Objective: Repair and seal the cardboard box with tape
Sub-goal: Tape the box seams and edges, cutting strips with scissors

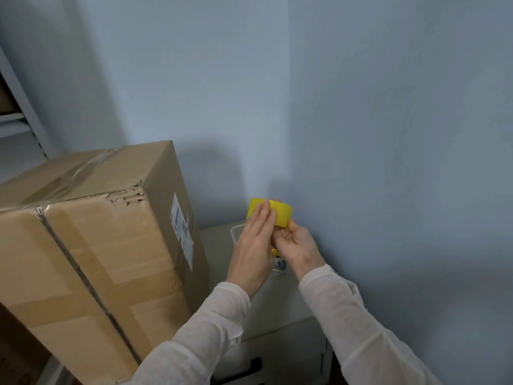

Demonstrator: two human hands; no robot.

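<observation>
We see the tape roll point(281, 215) at frame centre, right of the box point(111, 245), right hand point(297, 245) fingers curled on it, left hand point(254, 247) fingers flat against it; risk, we guess: picked end splits or resticks.

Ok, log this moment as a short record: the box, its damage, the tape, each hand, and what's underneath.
box: cardboard box, left of the hands, old tape on its seams
damage: torn top edge near the corner
tape: yellow tape roll, held up, apart from the box
left hand: straight fingers lie on the roll
right hand: grips the roll from below
underneath: grey cabinet
</observation>
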